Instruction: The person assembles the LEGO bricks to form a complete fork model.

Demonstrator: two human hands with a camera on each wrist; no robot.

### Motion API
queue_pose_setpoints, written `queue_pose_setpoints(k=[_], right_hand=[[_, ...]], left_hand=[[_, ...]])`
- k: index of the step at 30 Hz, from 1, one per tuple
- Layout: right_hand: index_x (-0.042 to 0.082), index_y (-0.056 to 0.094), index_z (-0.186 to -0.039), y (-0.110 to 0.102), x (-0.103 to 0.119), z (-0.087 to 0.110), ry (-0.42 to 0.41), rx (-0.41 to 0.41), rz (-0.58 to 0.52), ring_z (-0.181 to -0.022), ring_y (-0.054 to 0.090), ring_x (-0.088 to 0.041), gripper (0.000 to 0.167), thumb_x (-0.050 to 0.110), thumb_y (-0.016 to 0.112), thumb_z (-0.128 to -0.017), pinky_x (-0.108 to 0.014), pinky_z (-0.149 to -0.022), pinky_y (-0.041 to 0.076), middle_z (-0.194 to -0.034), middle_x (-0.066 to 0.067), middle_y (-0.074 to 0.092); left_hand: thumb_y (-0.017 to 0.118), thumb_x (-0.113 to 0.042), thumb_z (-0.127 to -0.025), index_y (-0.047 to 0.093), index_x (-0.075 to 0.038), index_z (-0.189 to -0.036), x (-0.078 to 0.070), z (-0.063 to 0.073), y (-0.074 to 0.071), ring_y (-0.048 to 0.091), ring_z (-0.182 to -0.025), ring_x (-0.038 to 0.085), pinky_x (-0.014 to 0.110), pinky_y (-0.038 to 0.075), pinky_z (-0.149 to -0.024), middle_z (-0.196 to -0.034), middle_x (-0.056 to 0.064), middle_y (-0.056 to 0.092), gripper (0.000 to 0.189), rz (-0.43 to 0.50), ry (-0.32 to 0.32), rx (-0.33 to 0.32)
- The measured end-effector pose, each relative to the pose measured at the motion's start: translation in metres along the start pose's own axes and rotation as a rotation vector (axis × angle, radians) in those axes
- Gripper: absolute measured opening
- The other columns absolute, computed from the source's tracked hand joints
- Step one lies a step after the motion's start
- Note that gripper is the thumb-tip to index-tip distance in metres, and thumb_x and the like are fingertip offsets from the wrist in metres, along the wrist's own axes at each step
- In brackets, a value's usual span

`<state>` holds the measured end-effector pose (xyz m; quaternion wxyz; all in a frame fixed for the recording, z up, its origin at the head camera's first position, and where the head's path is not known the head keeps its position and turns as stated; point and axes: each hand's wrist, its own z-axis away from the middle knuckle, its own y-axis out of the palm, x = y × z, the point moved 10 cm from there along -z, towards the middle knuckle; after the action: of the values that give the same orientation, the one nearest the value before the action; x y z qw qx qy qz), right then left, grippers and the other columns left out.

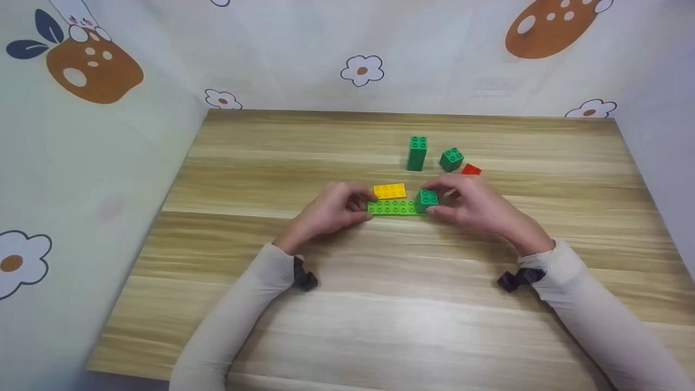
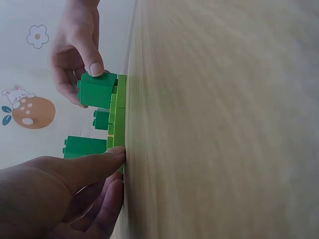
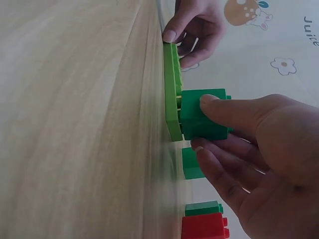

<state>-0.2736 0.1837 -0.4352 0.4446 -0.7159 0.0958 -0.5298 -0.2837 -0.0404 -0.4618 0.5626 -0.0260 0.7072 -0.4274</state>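
A long lime-green building plate point(image 1: 392, 208) lies flat on the wooden table. At its left end my left hand point(image 1: 336, 209) pinches it between thumb and fingers. My right hand point(image 1: 480, 203) grips a dark green building block point(image 1: 428, 200) at the plate's right end, studs up. From the right wrist view, that block point(image 3: 192, 122) stands over the plate's studs, with some of them showing in a thin gap beneath it. A flat yellow brick point(image 1: 390, 191) lies just behind the plate, close to the left fingertips.
Behind the hands stand a tall green block point(image 1: 417, 155) and a smaller green block point(image 1: 452, 159). A red brick point(image 1: 471, 170), partly hidden by the right hand, sits beside them. Patterned walls point(image 1: 293, 60) border the table's back and sides.
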Motion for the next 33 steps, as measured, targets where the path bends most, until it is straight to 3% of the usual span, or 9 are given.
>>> queue_pose_setpoints(k=[14,25,33], right_hand=[[0.024,0.076,-0.132,0.0,-0.01,0.003,0.105,-0.021,-0.058,-0.108,0.072,-0.015,0.041,0.026,0.089,-0.093,-0.043,-0.1,0.063,-0.12,0.006,0.076],[0.022,0.077,-0.133,0.003,-0.003,0.002,0.07,-0.035,-0.011,-0.104,0.071,-0.015,0.042,0.024,0.089,-0.092,-0.042,-0.097,0.063,-0.119,0.005,0.077],[0.018,0.077,-0.133,0.003,0.001,0.001,0.082,0.001,0.023,-0.108,0.072,-0.021,0.041,0.022,0.088,-0.093,-0.046,-0.1,0.063,-0.122,0.0,0.078]], left_hand=[[0.086,-0.007,-0.091,0.082,-0.008,-0.122,-0.004,0.002,-0.002,0.072,-0.093,0.015,0.033,0.065,-0.088,-0.116,0.007,0.081,0.032,-0.042,0.022,-0.028],[0.087,-0.009,-0.091,0.082,-0.01,-0.122,-0.002,0.002,-0.004,0.072,-0.094,0.015,0.033,0.065,-0.089,-0.115,0.006,0.081,0.032,-0.043,-0.018,-0.037],[0.088,-0.009,-0.09,0.082,-0.009,-0.122,-0.002,0.002,-0.002,0.073,-0.094,0.016,0.033,0.065,-0.089,-0.113,0.008,0.081,0.033,-0.039,-0.019,-0.033]])
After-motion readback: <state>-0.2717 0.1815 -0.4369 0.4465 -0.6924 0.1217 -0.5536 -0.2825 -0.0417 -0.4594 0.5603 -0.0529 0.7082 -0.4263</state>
